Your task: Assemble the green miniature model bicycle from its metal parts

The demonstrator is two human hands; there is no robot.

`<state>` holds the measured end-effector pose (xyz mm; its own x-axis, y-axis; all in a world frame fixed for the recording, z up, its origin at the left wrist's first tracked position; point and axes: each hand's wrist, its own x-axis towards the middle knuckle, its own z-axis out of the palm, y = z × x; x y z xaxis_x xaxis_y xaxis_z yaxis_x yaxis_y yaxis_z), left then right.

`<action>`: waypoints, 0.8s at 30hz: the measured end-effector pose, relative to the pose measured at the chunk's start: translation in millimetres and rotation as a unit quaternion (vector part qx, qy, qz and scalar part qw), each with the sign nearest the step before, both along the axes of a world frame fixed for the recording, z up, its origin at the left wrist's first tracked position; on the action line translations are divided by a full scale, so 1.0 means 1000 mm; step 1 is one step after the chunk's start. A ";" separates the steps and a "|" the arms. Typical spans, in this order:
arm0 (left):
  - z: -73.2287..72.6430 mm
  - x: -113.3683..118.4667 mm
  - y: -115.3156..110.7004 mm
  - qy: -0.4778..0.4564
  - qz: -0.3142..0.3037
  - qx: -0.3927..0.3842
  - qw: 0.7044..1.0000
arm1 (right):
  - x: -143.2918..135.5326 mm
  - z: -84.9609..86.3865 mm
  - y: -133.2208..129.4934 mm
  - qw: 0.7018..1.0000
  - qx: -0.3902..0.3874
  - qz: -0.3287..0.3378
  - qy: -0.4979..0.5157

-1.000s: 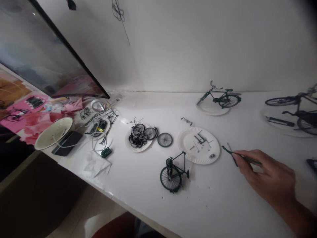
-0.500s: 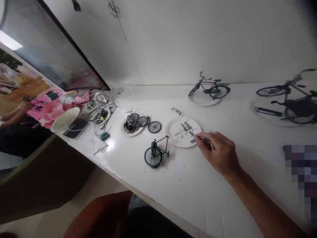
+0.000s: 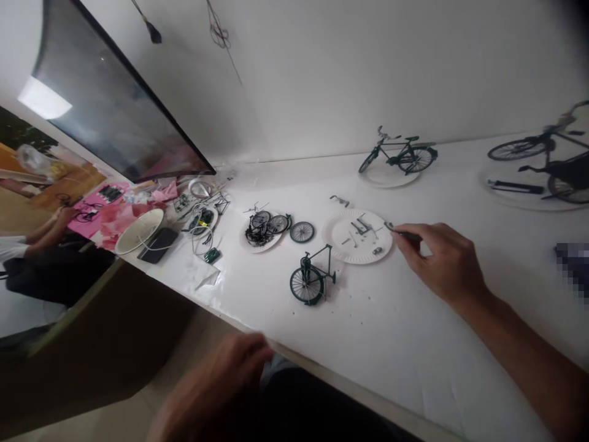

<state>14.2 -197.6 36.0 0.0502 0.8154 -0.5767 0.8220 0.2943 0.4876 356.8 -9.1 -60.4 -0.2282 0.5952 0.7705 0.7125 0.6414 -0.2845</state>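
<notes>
My right hand (image 3: 442, 258) is closed in a pinch at the right rim of a ribbed white paper plate (image 3: 331, 242). Between its fingers are slim dark tweezers (image 3: 405, 232), with a tiny dark part (image 3: 390, 227) at their tip. Small metal and green parts (image 3: 361, 227) lie scattered on the plate. My left hand (image 3: 230, 368), blurred by motion, is low in front of the table edge; its fingers are too smeared to read. Between the hands stands a partly built green miniature bicycle (image 3: 307, 285) with one wheel. A loose spoked wheel (image 3: 302, 232) lies behind it.
Miniature handlebars (image 3: 339, 201) lie behind the plate. Finished model bicycles (image 3: 398, 156) stand toward the wall and far right. Another plate (image 3: 262, 248) carries wheels and black parts. At left are a bowl (image 3: 124, 236), a phone-like dark slab (image 3: 157, 244), cables and a seated co-worker's arm (image 3: 50, 230).
My right hand has lifted from the parts on the plate to its right rim, carrying a tiny part at the tweezers' tip. My left hand has come into view below. The camera view shifted.
</notes>
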 end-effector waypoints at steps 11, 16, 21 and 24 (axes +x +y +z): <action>-0.012 0.020 0.223 0.247 -0.073 0.343 0.903 | 0.001 -0.002 0.000 0.999 -0.017 0.015 -0.029; -0.043 0.020 0.255 0.279 -0.083 0.362 0.885 | -0.003 0.000 -0.002 0.998 -0.010 0.010 -0.054; -0.062 0.021 0.265 0.229 -0.114 0.391 0.884 | -0.004 0.003 -0.007 0.997 0.013 -0.008 -0.079; -0.059 0.022 0.267 0.162 -0.126 0.445 0.872 | -0.002 0.003 -0.010 0.996 0.029 -0.017 -0.082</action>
